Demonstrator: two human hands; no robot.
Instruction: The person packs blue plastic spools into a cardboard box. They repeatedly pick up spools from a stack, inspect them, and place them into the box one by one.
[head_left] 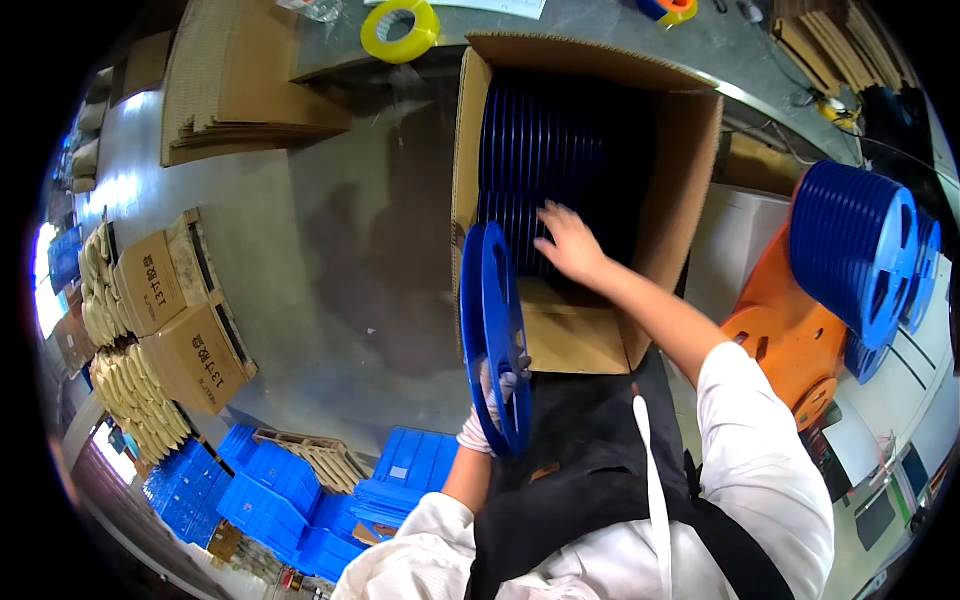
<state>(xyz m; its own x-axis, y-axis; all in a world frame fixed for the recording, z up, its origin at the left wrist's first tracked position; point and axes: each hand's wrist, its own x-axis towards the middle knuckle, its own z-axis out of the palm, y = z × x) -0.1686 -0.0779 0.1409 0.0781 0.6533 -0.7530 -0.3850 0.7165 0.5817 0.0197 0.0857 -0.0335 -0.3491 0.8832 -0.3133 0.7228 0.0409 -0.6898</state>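
An open cardboard box (688,180) stands in front of me, with rows of blue plastic reels (540,130) packed on edge inside it. My left hand (490,400), in a light glove, is closed round the lower part of another blue reel (497,300). That reel stands upright at the box's near left edge, its two flanges seen nearly edge-on. Over the box's opening, my right hand (572,245) has its fingers apart beside the packed reels and holds nothing. The brown cardboard (575,330) shows at the near end of the box.
To the right, more blue reels (845,240) stand stacked by an orange plastic piece (785,340). A yellow tape roll (400,30) lies on the grey worktop (590,25). Flattened cartons (230,80) lean at far left; blue crates (265,500) and boxed pallets (185,320) sit beyond.
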